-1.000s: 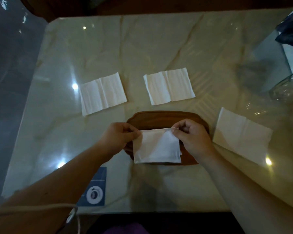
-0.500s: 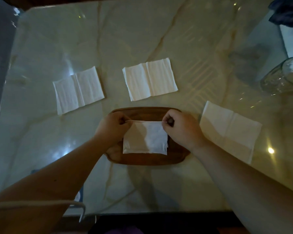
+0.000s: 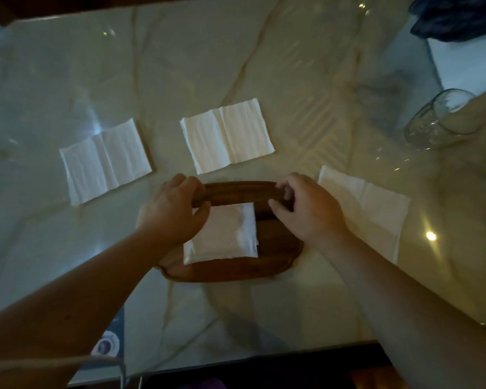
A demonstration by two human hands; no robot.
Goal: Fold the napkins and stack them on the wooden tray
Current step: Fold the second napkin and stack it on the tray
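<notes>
An oval wooden tray lies on the marble table in front of me. A white folded napkin lies flat on its left half. My left hand rests over the napkin's far left corner with its fingers loosely curled. My right hand hovers over the tray's right side, just clear of the napkin's edge, fingers apart and holding nothing. Three unfolded napkins lie around the tray: one at the far left, one beyond the tray, and one to the right.
A clear glass lies on its side at the right. A dark blue cloth sits at the far right corner. A blue card with a round logo lies near the table's front edge, left of my arm.
The folded napkin, held up by its top corners between both hands, now lies flat on the tray. My right hand has come off it, and my view has shifted closer.
</notes>
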